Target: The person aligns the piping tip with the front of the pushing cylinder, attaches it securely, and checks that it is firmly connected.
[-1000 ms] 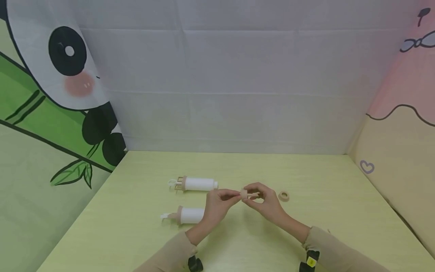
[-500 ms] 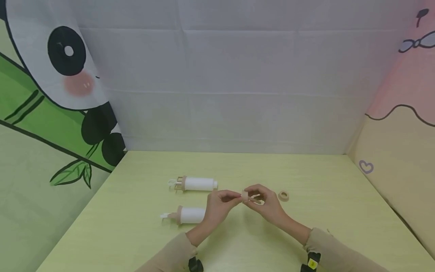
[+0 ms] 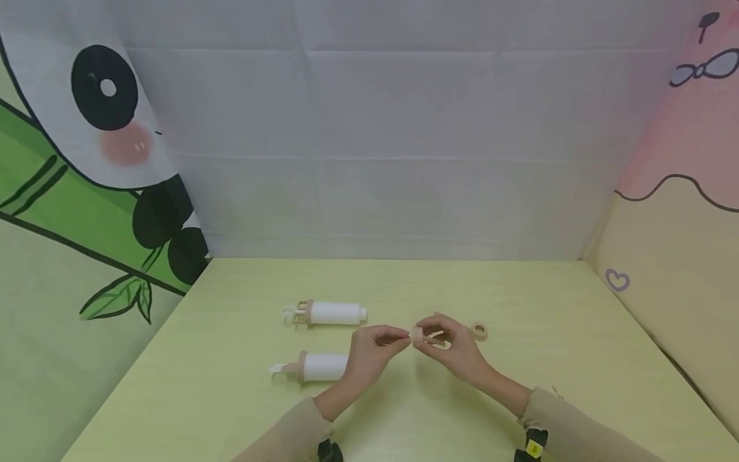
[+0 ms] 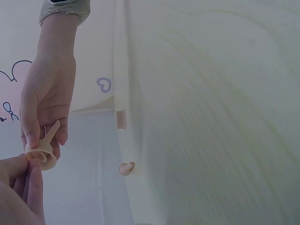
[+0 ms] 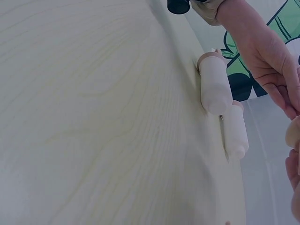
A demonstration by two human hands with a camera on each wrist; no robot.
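A beige ring-shaped cap with a thin prong point(image 3: 417, 335) is held in the air between the two hands, its prong pointing right in the head view. My left hand point(image 3: 372, 356) pinches the near rim with thumb and fingertips, seen also as the left hand point(image 4: 21, 187) in the left wrist view. From the other side my right hand point(image 3: 456, 346) grips the cap's edge between thumb and fingers. In the left wrist view the cap point(image 4: 48, 163) shows its hollow inside. The right wrist view cuts off most of the cap point(image 5: 292, 133) at its edge.
Two white cylinders with beige collars lie on the table at left, a farther one point(image 3: 336, 313) and a nearer one point(image 3: 324, 367) partly behind the left wrist. A beige ring point(image 3: 479, 331) lies beyond the right hand. Printed cloth walls point(image 3: 369, 128) border the table point(image 3: 519, 289).
The cap has turned between my fingers, and its prong now slants lower to the right. Both hands stay nearly in place; the head view has shifted slightly.
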